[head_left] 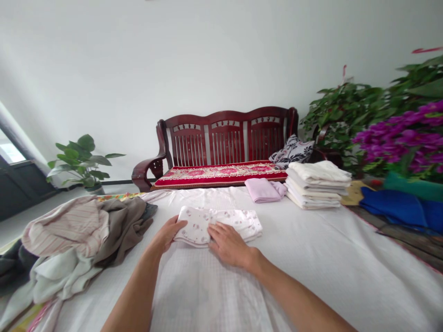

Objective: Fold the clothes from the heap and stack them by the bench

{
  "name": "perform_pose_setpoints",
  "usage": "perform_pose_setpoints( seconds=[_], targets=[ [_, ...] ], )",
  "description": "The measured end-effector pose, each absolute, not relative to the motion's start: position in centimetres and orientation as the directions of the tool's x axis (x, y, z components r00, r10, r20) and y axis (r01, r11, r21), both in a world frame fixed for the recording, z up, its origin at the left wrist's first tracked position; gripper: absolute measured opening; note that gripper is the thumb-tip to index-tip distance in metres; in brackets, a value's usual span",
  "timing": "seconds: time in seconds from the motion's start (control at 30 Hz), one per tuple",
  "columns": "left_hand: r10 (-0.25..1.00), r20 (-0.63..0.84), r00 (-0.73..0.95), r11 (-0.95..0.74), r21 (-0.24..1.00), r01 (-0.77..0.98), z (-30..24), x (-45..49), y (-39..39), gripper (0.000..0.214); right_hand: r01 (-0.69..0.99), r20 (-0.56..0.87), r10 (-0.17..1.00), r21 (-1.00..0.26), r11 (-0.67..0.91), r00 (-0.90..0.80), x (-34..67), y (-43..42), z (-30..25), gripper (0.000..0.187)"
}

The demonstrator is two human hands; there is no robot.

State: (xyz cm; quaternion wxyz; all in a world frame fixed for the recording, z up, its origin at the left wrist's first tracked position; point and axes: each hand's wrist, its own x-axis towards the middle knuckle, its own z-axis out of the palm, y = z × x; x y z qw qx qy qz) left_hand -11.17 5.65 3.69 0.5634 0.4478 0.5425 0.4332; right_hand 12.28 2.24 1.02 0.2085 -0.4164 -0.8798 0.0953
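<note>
A white garment [235, 220] with a small print lies in front of me, folded into a long flat strip. Its left part is doubled over on top of the rest. My left hand [169, 232] grips the left edge, thumb above and the other fingers mostly hidden. My right hand [226, 242] rests palm down on the middle of the garment, fingers stretched out at the edge of the doubled part. Behind it and to the right sit a folded lilac cloth [263, 190] and a neat stack of folded white clothes [316, 184].
A loose heap of clothes [65, 226] lies at the left on the white sheet [328, 267]. Beyond stands a dark red wooden bench [224, 138] with a patterned pillow [292, 152]. A potted plant [83, 161] is at left; purple flowers [404, 136] and a blue cloth [394, 205] are at right.
</note>
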Motion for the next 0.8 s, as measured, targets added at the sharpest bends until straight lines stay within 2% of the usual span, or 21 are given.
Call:
perform_pose_setpoints(
  seconds=[0.13, 0.27, 0.37, 0.43, 0.5, 0.6, 0.7, 0.8],
  targets=[
    [0.980, -0.192, 0.049, 0.194, 0.981, -0.028, 4.8, -10.3, 5.4, 0.046, 0.642, 0.271, 0.789, -0.466, 0.609, -0.551, 11.6, 2.5, 0.5, 0.040],
    [0.984, -0.177, 0.017, 0.178, 0.983, -0.032, 5.8, -9.1, 5.4, 0.041, 0.543, 0.286, 0.893, -0.715, 0.440, -0.347, 12.9, 2.7, 0.8, 0.038],
    [0.984, -0.177, -0.003, 0.177, 0.984, -0.022, 6.5, -7.9, 5.6, 0.039, 0.315, 0.180, 0.965, -0.920, 0.233, -0.190, 14.1, 3.1, 1.1, 0.033],
    [0.988, -0.157, 0.000, 0.157, 0.988, -0.005, 6.9, -6.7, 5.8, 0.041, 0.086, 0.046, 0.991, -0.995, 0.057, -0.127, 14.6, 3.3, 1.1, 0.031],
    [0.993, -0.115, 0.011, 0.115, 0.993, 0.018, 7.3, -5.2, 6.0, 0.049, -0.152, -0.089, 0.991, -0.983, -0.104, -0.098, 14.9, 3.5, 1.1, 0.036],
    [0.995, -0.092, 0.039, 0.090, 0.994, 0.054, 7.6, -2.6, 6.2, 0.065, -0.413, -0.252, 0.958, -0.865, -0.287, -0.137, 15.3, 3.9, 1.2, 0.044],
    [0.991, -0.105, 0.081, 0.101, 0.994, 0.048, 6.9, -0.8, 6.4, 0.067, -0.525, -0.304, 0.931, -0.769, -0.365, -0.202, 16.2, 4.3, 1.5, 0.051],
    [0.999, 0.034, 0.026, -0.036, 0.995, 0.095, 4.8, -0.3, 6.7, 0.049, -0.525, -0.287, 0.931, -0.770, -0.363, -0.223, 17.3, 4.8, 1.6, 0.053]
  ],
)
